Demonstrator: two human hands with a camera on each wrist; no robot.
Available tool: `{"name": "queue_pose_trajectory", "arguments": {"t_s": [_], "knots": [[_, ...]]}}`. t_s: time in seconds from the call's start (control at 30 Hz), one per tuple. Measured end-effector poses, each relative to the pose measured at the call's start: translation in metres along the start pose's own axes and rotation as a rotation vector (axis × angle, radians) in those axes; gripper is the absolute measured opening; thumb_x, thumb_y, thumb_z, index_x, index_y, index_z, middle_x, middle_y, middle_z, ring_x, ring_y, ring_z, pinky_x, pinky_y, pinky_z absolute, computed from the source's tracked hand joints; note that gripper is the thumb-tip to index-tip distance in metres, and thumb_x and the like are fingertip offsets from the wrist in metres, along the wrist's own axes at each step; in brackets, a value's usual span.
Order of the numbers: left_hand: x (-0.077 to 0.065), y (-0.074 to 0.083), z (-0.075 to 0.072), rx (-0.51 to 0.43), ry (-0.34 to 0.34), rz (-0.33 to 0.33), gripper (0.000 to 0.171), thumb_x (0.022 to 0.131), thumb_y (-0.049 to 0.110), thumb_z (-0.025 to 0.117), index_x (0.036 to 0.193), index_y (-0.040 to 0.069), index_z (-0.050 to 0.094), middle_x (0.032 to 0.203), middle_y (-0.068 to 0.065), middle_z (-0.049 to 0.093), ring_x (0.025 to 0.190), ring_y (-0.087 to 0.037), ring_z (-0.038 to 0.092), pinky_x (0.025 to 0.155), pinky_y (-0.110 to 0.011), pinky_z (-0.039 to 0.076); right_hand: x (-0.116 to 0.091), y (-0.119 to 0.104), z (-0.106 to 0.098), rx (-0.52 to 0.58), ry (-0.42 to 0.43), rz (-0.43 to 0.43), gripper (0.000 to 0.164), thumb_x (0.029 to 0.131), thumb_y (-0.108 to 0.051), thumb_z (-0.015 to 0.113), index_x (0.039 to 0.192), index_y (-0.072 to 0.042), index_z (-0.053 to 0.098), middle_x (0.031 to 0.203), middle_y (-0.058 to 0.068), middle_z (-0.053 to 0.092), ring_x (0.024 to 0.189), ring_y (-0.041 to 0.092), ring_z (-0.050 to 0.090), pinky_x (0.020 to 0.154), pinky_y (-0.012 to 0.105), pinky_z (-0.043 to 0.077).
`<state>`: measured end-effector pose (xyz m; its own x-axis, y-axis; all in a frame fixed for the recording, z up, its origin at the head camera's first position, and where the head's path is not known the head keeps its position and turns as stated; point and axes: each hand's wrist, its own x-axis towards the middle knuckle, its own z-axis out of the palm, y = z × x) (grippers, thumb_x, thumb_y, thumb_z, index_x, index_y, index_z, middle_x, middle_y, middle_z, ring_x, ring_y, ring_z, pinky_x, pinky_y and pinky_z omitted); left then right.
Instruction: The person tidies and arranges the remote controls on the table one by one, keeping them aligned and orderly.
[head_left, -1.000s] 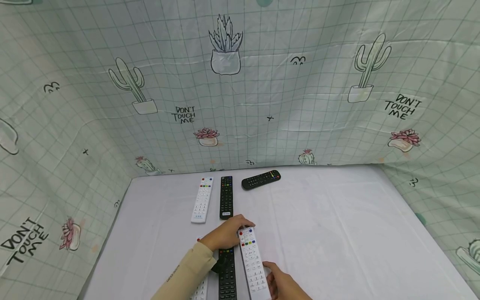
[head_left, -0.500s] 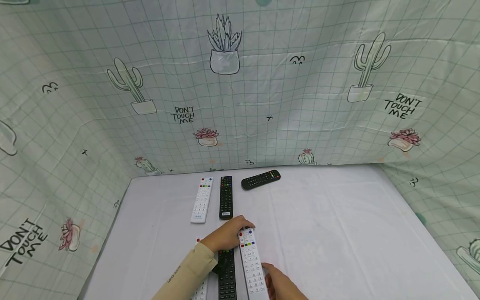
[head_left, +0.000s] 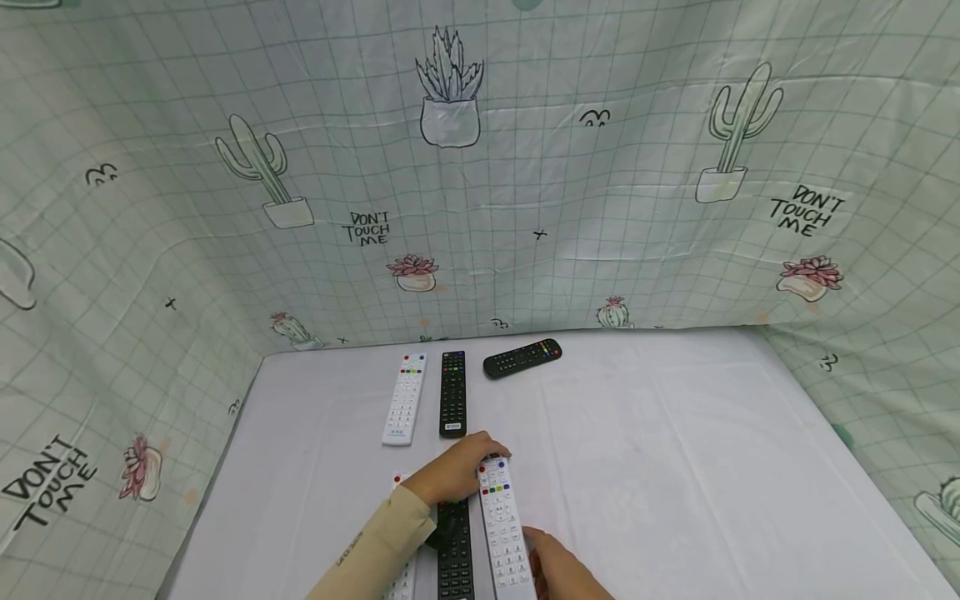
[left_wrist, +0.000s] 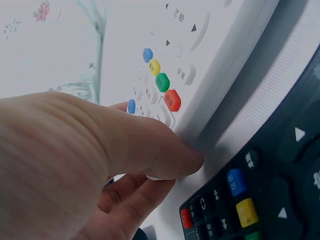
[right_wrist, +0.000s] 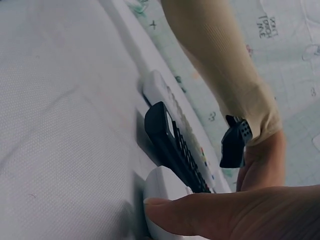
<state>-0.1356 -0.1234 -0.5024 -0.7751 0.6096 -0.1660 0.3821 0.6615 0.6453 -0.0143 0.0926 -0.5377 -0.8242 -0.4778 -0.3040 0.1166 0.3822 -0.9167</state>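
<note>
A white remote control [head_left: 504, 529] with coloured buttons lies near the front of the table, tilted slightly from upright. My left hand [head_left: 457, 468] grips its far end, and in the left wrist view the thumb [left_wrist: 160, 150] bends over the corner by the red button. From the right, my right hand [head_left: 562, 567] holds the near part of the same remote. Its thumb [right_wrist: 185, 212] lies on the near end in the right wrist view; the other fingers are mostly hidden. Just left of it lies a black remote [head_left: 454, 554], partly under my left forearm.
Another white remote [head_left: 407, 579] lies further left, largely covered by the beige sleeve [head_left: 382, 542]. Towards the back are a white remote [head_left: 405, 400], a black remote [head_left: 453, 396] and a slanted black remote [head_left: 522, 358]. A patterned cloth [head_left: 540, 183] hangs behind the white table.
The right hand has shifted very slightly left and down along with the near end of the white remote. The left hand keeps its grip at the far end.
</note>
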Motion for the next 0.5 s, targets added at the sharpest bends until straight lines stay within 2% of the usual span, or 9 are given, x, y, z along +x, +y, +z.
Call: {"name": "queue_pose_trajectory", "arguments": {"t_s": [0.2, 0.5], "knots": [[-0.0004, -0.0006, 0.0012, 0.014, -0.002, 0.015, 0.060, 0.081, -0.026, 0.065, 0.133, 0.003, 0.070, 0.115, -0.005, 0.065, 0.101, -0.014, 0.057, 0.094, -0.030, 0.054, -0.0011, -0.0013, 0.0005, -0.002, -0.011, -0.020, 0.105, 0.077, -0.017, 0.093, 0.146, 0.029, 0.028, 0.094, 0.008, 0.061, 0.075, 0.010, 0.063, 0.067, 0.026, 0.058], [0.0000, -0.0007, -0.0002, -0.005, -0.010, -0.002, 0.059, 0.082, -0.023, 0.068, 0.134, 0.004, 0.070, 0.115, -0.003, 0.064, 0.099, -0.012, 0.057, 0.092, -0.028, 0.055, -0.0001, -0.0048, -0.0065, -0.001, -0.056, -0.021, 0.101, 0.078, -0.009, 0.091, 0.146, 0.029, 0.027, 0.097, 0.010, 0.059, 0.077, 0.012, 0.063, 0.069, 0.026, 0.058]]}}
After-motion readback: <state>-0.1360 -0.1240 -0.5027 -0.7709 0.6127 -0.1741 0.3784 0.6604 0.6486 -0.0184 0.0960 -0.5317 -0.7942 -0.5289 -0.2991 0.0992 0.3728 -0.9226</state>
